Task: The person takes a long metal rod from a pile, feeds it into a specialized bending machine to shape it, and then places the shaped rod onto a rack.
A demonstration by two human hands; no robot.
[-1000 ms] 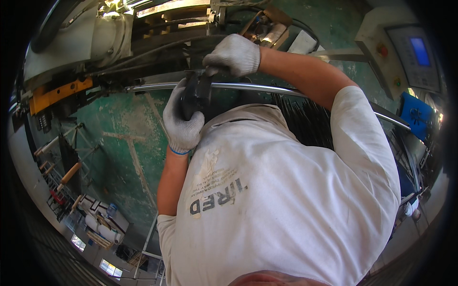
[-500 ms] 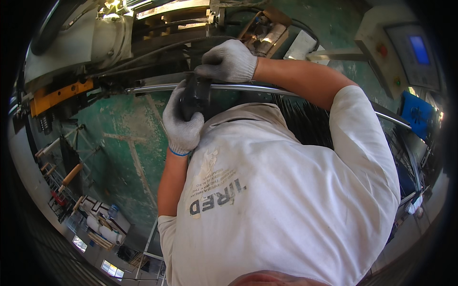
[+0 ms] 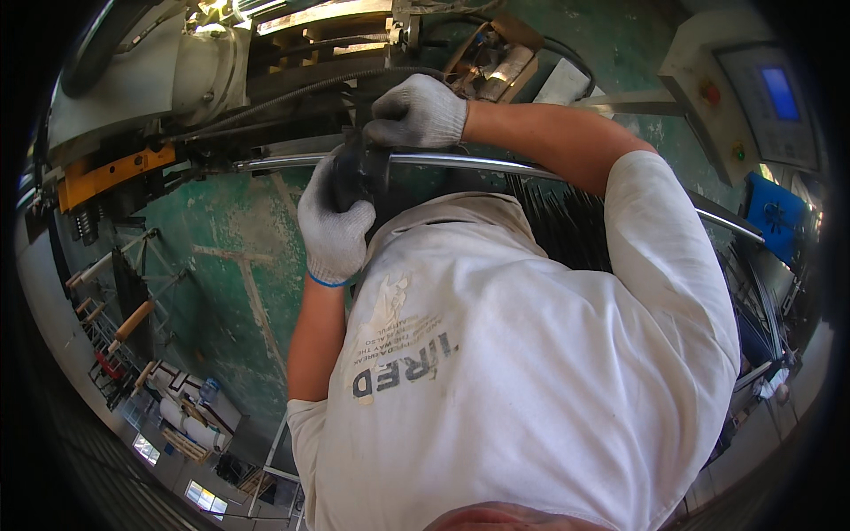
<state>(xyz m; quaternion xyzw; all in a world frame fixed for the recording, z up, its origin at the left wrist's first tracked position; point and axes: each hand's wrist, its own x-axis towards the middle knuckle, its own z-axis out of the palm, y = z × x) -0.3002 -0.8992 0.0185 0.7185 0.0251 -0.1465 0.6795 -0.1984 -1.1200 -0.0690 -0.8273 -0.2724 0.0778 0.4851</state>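
A shiny metal rod (image 3: 460,161) runs across in front of my body. A dark, blocky part (image 3: 361,170) sits at this rod, covering a stretch of it; whether it encircles the rod I cannot tell. My left hand (image 3: 335,221), in a whitish knit glove with a blue cuff edge, grips the part from its left and near side. Its thumb shows in front, while the other fingers are mostly hidden behind. My right hand (image 3: 416,113), gloved alike, is closed at the part's upper end, just beyond the rod. What its fingers hold is hidden.
Dark machinery with an orange bracket (image 3: 115,175) stands at the left. Beyond my hands runs a black cable (image 3: 310,92). A control panel (image 3: 761,97) with a blue screen is at the far right, above a blue fan-like unit (image 3: 775,215). Dark strips (image 3: 567,221) hang beside my waist.
Both hands have shifted slightly left, and the dark part has moved a little left with them. My grip looks the same.
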